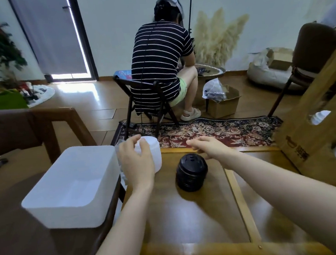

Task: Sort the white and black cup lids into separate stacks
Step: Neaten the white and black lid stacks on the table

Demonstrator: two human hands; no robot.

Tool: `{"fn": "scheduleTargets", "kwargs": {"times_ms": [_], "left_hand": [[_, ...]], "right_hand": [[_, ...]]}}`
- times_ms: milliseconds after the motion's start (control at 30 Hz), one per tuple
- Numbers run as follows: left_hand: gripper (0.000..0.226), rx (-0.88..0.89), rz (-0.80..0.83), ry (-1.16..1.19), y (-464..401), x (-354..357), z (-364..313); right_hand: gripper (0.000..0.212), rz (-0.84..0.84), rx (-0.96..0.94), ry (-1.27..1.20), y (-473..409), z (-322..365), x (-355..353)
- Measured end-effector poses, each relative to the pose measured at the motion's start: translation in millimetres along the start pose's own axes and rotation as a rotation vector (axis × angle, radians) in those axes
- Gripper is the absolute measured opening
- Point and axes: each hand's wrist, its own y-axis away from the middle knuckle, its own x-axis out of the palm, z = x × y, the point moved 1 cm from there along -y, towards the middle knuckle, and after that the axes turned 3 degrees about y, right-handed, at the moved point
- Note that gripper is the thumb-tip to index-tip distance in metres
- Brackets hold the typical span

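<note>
Wooden desk (200, 211) fills the lower frame. White bin (71, 187) at 9 o'clock, off the desk's left edge. Cardboard box (312, 132) at 3 o'clock. White lid stack (154, 148) at the desk's 11 o'clock corner; left hand (137, 164) curled round it. Black lid stack (191, 172) mid-desk, untouched. Right hand (209, 147) at 12 o'clock beyond it, blurred, fingers (193, 142) seemingly loosely spread, holding nothing.
</note>
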Motion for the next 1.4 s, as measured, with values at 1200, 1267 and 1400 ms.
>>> {"fn": "scheduleTargets", "kwargs": {"times_ms": [1200, 1267, 1400], "left_hand": [[0.049, -0.635, 0.56, 0.23, -38, 12, 53], [0.057, -0.639, 0.558, 0.204, -38, 13, 54], [0.06, -0.569, 0.618, 0.115, -40, 16, 53]], "right_hand": [[0.063, 0.442, 0.071, 0.034, -66, 29, 45], [0.068, 0.439, 0.085, 0.067, -67, 30, 47], [0.076, 0.447, 0.127, 0.123, -73, 28, 47]]}}
